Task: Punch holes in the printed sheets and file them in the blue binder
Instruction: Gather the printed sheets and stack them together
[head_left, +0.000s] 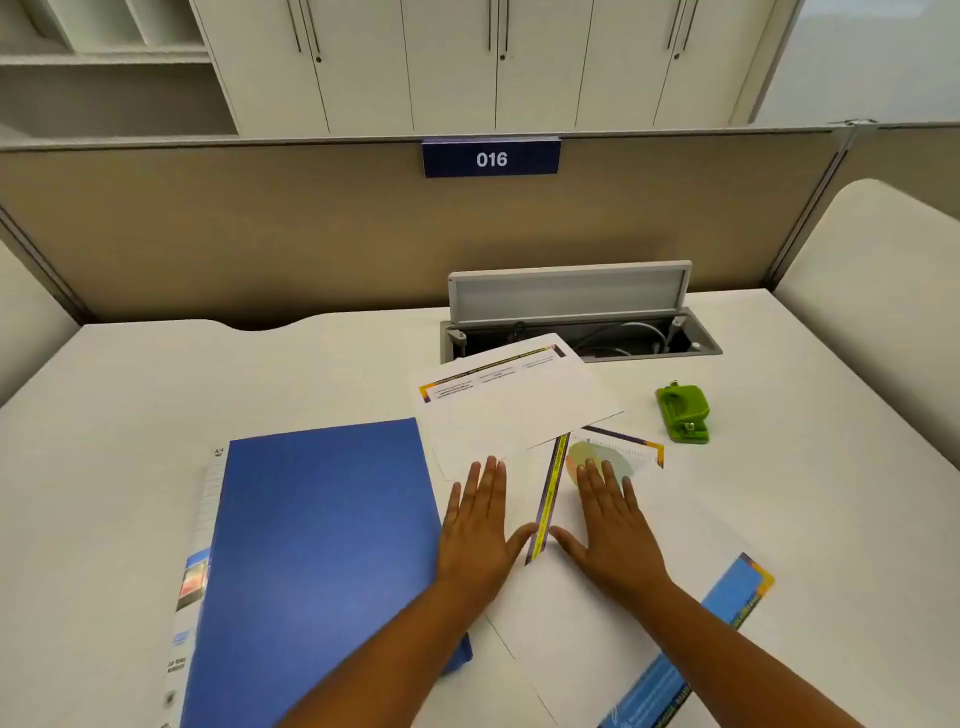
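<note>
A closed blue binder (322, 545) lies on the white desk at the left. Several printed sheets (514, 405) are spread loosely to its right, overlapping at different angles, some with purple and yellow borders, one with a blue band (727, 608). My left hand (480, 525) lies flat, fingers together, on a sheet beside the binder's right edge. My right hand (608, 525) lies flat on another sheet with a pale chart. Neither hand grips anything. A green hole punch (683, 413) stands beyond the sheets at the right.
An open cable hatch (571, 317) with a raised grey lid sits in the desk behind the sheets. A beige partition with a sign "016" (491, 158) closes off the back. Bare desk surface (156, 384) lies at the far left.
</note>
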